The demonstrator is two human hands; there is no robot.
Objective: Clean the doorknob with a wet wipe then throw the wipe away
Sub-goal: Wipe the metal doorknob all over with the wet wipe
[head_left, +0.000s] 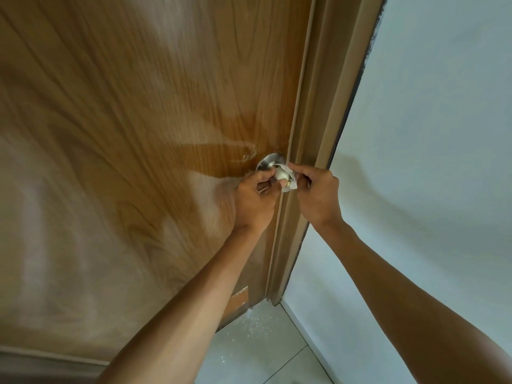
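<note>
A metal doorknob (288, 183) with a round silver base plate (268, 159) sits on a brown wooden door (138, 120) near its right edge. A white wet wipe (285, 171) is wrapped over the knob, leaving its brass-coloured tip showing. My left hand (253, 199) grips the wipe on the knob from the left. My right hand (315, 194) pinches the wipe's right end between thumb and fingers. Most of the knob is hidden by the wipe and my fingers.
The brown door frame (318, 134) runs along the door's right edge, with a pale wall (429, 162) beyond it. Light floor tiles (257, 345) with white specks lie below. A chipped patch (240, 296) shows low on the door.
</note>
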